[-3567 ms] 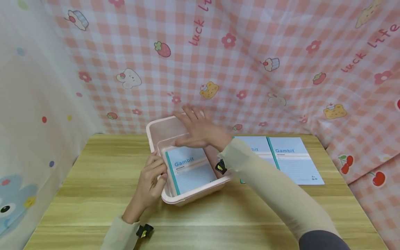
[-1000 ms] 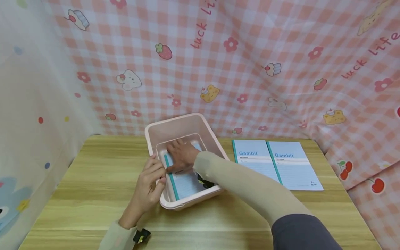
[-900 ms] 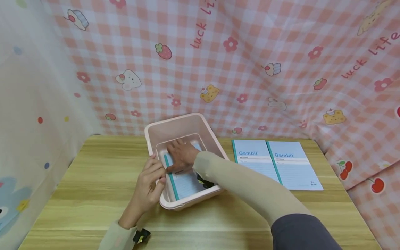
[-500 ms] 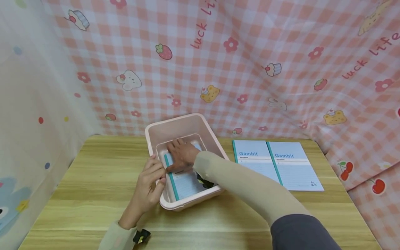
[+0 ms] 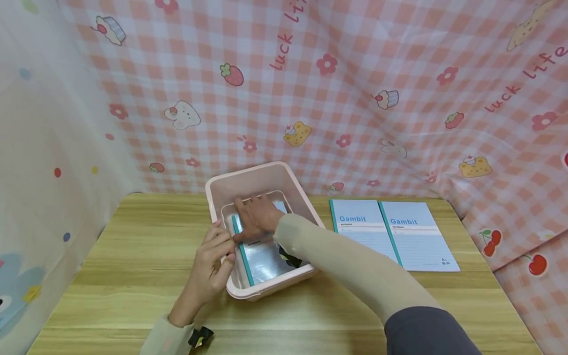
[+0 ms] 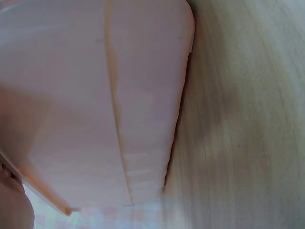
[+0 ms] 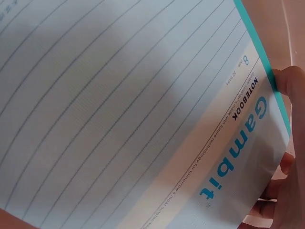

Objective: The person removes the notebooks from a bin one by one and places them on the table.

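A pale pink plastic basin (image 5: 250, 185) stands on the wooden table, with a "Gambit" notebook (image 5: 266, 264) inside it, light blue with a teal spine. My left hand (image 5: 212, 259) grips the basin's left rim. Reaching into the basin, my right hand (image 5: 258, 217) holds that notebook across its upper part. In the right wrist view the thumb (image 7: 285, 78) lies at the teal spine, and the other fingers curl around the far edge of the notebook (image 7: 119, 105). The left wrist view is mostly filled by the basin's outer wall (image 6: 71, 76).
Two more Gambit notebooks lie side by side to the basin's right, the nearer one (image 5: 361, 231) partly behind my right sleeve and the other (image 5: 419, 236) farther right. A pink checked cloth (image 5: 310, 98) hangs along the table's back edge.
My right hand came down into the basin from above its rim. Over the last half second its fingers have curled at the notebook's far edge, and the cover has tilted slightly and now shines.
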`<state>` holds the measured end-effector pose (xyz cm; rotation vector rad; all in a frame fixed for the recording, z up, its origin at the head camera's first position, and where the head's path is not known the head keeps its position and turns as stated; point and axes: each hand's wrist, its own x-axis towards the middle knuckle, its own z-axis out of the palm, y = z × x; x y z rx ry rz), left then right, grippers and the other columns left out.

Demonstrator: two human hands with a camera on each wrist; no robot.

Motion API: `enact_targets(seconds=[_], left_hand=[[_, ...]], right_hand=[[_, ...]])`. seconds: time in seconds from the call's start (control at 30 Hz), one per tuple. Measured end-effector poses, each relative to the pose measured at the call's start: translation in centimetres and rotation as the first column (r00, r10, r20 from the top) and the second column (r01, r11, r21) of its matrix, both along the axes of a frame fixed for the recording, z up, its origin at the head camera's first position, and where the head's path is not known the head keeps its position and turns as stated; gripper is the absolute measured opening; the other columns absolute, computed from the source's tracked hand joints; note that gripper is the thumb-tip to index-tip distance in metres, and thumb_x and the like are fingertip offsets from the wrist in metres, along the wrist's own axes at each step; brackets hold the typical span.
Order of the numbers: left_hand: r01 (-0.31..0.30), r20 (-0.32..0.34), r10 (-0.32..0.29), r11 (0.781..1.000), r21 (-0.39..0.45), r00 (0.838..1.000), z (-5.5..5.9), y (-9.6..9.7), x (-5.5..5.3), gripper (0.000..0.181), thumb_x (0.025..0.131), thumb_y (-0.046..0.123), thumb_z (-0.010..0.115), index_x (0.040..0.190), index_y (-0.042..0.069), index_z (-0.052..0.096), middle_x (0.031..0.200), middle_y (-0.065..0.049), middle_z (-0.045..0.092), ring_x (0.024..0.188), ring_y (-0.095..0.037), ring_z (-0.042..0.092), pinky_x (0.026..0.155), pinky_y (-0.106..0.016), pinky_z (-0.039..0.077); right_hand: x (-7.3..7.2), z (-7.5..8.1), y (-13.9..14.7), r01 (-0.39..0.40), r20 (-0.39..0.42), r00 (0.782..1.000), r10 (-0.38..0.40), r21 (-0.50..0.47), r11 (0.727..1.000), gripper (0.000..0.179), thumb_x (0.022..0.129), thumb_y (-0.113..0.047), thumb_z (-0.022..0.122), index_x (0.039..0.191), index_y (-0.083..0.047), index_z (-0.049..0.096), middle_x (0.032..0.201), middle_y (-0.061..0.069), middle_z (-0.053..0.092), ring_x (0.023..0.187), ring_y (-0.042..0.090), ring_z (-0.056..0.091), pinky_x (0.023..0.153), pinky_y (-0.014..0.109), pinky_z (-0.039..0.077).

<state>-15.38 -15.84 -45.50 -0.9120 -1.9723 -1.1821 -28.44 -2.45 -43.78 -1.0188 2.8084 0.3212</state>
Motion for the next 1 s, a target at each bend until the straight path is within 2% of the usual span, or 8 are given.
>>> enact_targets(seconds=[0.07, 0.13, 0.3, 0.57, 0.7, 0.8, 0.9, 1.0], left_hand=[[0.000, -0.003, 0.000, 1.000, 0.002, 1.000, 0.0, 0.0, 0.0, 0.017, 0.078, 0.002, 0.051, 0.066, 0.013, 0.046, 0.074, 0.002, 0.049, 0.088, -0.020, 0.050, 0.124, -0.037, 0.028], [0.000, -0.005, 0.000, 1.000, 0.001, 1.000, 0.0, 0.0, 0.0, 0.018, 0.078, 0.002, 0.051, 0.066, 0.014, 0.046, 0.074, 0.002, 0.048, 0.088, -0.020, 0.050, 0.124, -0.037, 0.027], [-0.006, -0.007, 0.006, 1.000, -0.008, 1.000, 0.1, 0.1, 0.1, 0.018, 0.078, 0.002, 0.051, 0.065, 0.014, 0.048, 0.074, 0.003, 0.050, 0.088, -0.019, 0.050, 0.124, -0.037, 0.027], [-0.013, -0.010, 0.013, 1.000, -0.016, 1.000, 0.1, 0.1, 0.1, 0.017, 0.077, 0.002, 0.050, 0.065, 0.014, 0.047, 0.074, 0.002, 0.050, 0.088, -0.019, 0.049, 0.124, -0.037, 0.027], [-0.016, 0.002, 0.016, 1.000, -0.022, 1.000, 0.0, 0.0, 0.2, 0.017, 0.077, 0.002, 0.050, 0.065, 0.015, 0.049, 0.076, 0.002, 0.053, 0.089, -0.019, 0.050, 0.125, -0.036, 0.026], [-0.014, 0.009, 0.014, 1.000, -0.024, 1.000, -0.1, 0.0, 0.2, 0.018, 0.078, 0.001, 0.051, 0.066, 0.015, 0.049, 0.076, 0.002, 0.053, 0.090, -0.019, 0.051, 0.125, -0.036, 0.026], [-0.014, 0.004, 0.014, 1.000, -0.027, 1.000, 0.0, -0.1, 0.1, 0.020, 0.079, 0.001, 0.050, 0.066, 0.015, 0.047, 0.074, 0.002, 0.050, 0.089, -0.018, 0.050, 0.123, -0.037, 0.027], [-0.015, -0.006, 0.015, 1.000, -0.025, 1.000, 0.1, 0.0, 0.1, 0.022, 0.081, 0.001, 0.050, 0.065, 0.015, 0.044, 0.072, 0.003, 0.046, 0.087, -0.017, 0.048, 0.122, -0.038, 0.028]], right_hand=[[0.0, 0.0, 0.0, -0.015, -0.015, 1.000, 0.014, -0.014, 1.000, 0.084, 0.080, -0.080, 0.058, 0.133, -0.017, 0.040, 0.117, 0.004, 0.068, 0.109, 0.021, 0.065, 0.095, 0.039, 0.052], [-0.1, -0.2, -0.1, -0.030, -0.043, 0.999, 0.028, -0.032, 0.999, 0.086, 0.080, -0.080, 0.059, 0.138, -0.019, 0.041, 0.121, 0.004, 0.066, 0.109, 0.021, 0.065, 0.095, 0.039, 0.053], [0.2, -0.6, 0.0, -0.031, -0.057, 0.998, 0.030, -0.006, 1.000, 0.108, 0.077, -0.088, 0.049, 0.158, -0.019, 0.026, 0.152, 0.012, 0.048, 0.137, 0.028, 0.050, 0.110, 0.046, 0.046], [0.5, -0.7, 0.2, 0.000, -0.061, 0.998, -0.001, -0.015, 1.000, 0.121, 0.074, -0.093, 0.046, 0.162, -0.016, 0.016, 0.162, 0.017, 0.034, 0.148, 0.032, 0.038, 0.114, 0.050, 0.042], [0.5, -0.6, 0.1, -0.019, -0.068, 0.998, 0.017, -0.039, 0.999, 0.106, 0.078, -0.087, 0.050, 0.155, -0.017, 0.030, 0.151, 0.015, 0.049, 0.139, 0.031, 0.048, 0.109, 0.048, 0.044], [0.3, -0.4, -0.1, -0.024, -0.084, 0.996, 0.020, -0.050, 0.998, 0.085, 0.081, -0.082, 0.051, 0.137, -0.018, 0.043, 0.135, 0.010, 0.059, 0.125, 0.027, 0.055, 0.101, 0.045, 0.044], [-0.1, 0.0, -0.3, -0.026, -0.099, 0.995, 0.020, -0.067, 0.997, 0.075, 0.082, -0.080, 0.051, 0.126, -0.020, 0.044, 0.127, 0.006, 0.060, 0.119, 0.025, 0.055, 0.098, 0.045, 0.042], [-0.4, 0.6, -0.5, -0.034, -0.105, 0.994, 0.023, -0.107, 0.994, 0.074, 0.081, -0.079, 0.053, 0.124, -0.020, 0.044, 0.128, 0.005, 0.058, 0.119, 0.025, 0.053, 0.100, 0.046, 0.039]])
